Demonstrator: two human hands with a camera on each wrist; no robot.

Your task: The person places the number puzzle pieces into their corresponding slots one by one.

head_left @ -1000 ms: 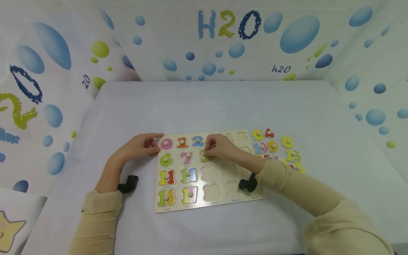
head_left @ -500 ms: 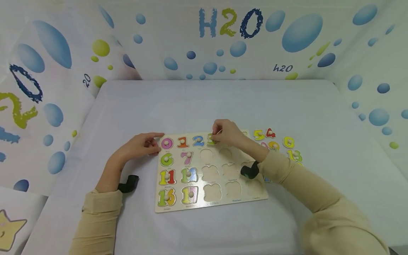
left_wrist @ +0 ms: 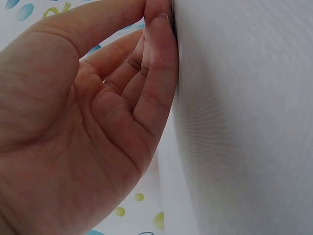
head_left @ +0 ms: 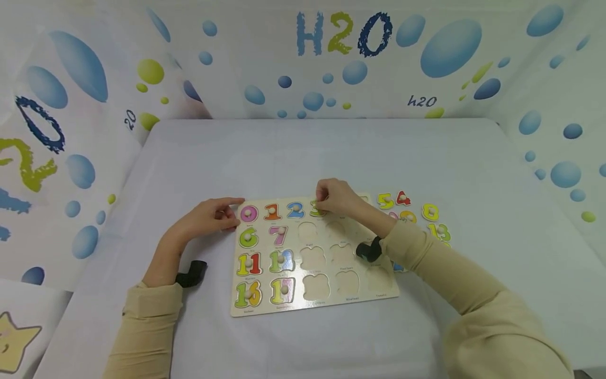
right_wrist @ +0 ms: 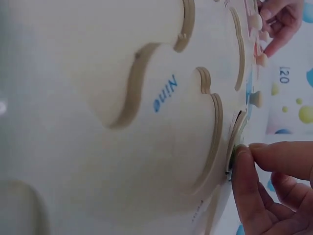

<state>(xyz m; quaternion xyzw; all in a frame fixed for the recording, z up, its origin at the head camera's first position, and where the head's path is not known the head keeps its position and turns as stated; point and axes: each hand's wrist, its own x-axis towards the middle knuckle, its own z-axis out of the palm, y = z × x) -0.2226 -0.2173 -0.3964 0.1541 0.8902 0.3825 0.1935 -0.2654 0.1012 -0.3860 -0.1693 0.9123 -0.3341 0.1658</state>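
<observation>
A wooden number puzzle board point(head_left: 293, 310) lies on the white-covered table. My left hand point(head_left: 210, 217) holds its upper left corner, the index finger at the top edge and the thumb at the left edge. My right hand point(head_left: 338, 196) pinches the green number 3 piece point(head_left: 314, 210) at the top row, right of the blue 2 point(head_left: 295, 210). In the right wrist view the 3 piece point(right_wrist: 236, 134) sits slightly raised and tilted at its slot. Pieces 0, 1, 6, 7, 11, 12, 16 and 17 fill recesses on the left; my right hand and forearm hide part of the board's right side.
Right of the board lie loose pieces, among them a yellow 5 point(head_left: 385, 200), a red 4 point(head_left: 403, 198), a yellow 8 point(head_left: 430, 212) and a 13 point(head_left: 439, 231). My right sleeve point(head_left: 445, 268) covers others. A printed curtain point(head_left: 265, 47) stands behind the table.
My right hand has carried the 3 from the second-row recess beside the 7 up to the top row beside the 2. My left hand stays at the corner.
</observation>
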